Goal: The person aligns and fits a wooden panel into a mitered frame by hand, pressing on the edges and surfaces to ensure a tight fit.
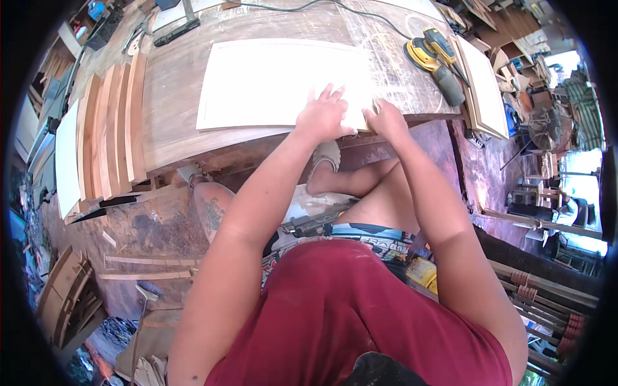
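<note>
Two hands on show here, the left hand (324, 116) and the right hand (385, 119), both down on one pale framed panel (270, 80), the only one lying flat on the counter (174, 122). One yellow power sander (434, 58) sits out at the far right end, trailing one cable (360, 9). Over on the left edge, five or so wooden boards (112, 128) stand in a row, and one more pale panel (486, 87) leans at the right end.

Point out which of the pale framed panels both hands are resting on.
It is the white panel lying flat on the workbench. The left hand and right hand press its near edge. The other panel leans at the bench's right end, untouched.
</note>
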Motion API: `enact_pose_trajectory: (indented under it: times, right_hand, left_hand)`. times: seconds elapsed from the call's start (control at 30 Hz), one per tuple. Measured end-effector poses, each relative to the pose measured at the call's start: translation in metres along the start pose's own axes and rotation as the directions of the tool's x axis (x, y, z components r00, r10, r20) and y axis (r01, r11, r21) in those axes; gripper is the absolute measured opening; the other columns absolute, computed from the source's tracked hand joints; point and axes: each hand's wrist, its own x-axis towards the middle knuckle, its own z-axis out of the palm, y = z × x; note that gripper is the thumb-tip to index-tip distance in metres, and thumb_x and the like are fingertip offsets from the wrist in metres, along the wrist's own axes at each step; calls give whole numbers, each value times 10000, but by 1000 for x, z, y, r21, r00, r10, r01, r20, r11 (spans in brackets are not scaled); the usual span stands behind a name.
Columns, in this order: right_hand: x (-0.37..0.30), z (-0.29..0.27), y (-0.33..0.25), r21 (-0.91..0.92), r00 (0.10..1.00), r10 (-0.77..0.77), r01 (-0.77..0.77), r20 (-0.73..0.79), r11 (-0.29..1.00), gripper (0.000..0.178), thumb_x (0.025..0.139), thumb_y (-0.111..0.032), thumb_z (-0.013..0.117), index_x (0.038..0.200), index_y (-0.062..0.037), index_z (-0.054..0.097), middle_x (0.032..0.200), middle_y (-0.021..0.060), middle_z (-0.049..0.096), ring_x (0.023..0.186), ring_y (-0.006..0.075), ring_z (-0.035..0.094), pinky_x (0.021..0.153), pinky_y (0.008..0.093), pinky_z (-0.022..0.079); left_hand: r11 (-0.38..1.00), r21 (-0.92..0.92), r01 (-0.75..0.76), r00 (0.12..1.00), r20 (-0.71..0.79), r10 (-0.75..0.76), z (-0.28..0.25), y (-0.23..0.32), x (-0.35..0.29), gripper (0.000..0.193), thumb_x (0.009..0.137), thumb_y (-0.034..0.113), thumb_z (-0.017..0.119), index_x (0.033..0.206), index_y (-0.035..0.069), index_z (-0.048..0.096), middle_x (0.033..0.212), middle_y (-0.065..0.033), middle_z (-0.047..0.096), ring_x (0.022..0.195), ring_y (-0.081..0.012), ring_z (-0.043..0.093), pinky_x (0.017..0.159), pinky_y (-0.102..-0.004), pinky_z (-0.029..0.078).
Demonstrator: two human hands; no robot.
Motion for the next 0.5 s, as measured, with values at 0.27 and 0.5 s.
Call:
enact_pose_trajectory:
  times: [0.27,0.5]
  right_hand:
    - [13,2,5,-10,998,-49,49,-36,999,483,879,-416,665,1136,-7,655,1087,280,672,1051,426,644,944,486,493]
    - [12,0,9,8,997,-74,74,-28,997,471,870,-384,671,1132,7,666,1061,285,677,1037,427,646,927,473,500]
  left_hand:
    - [1000,20,8,1000,17,-8,-4,4,1,420,771,459,778,906,80,658,1571,-154,372,1482,-376,265,1182,-629,173]
    - [1000,22,2,1000,17,-2,-7,7,0,429,782,469,771,926,78,667,1573,-152,368,1485,-374,261,1183,-620,175]
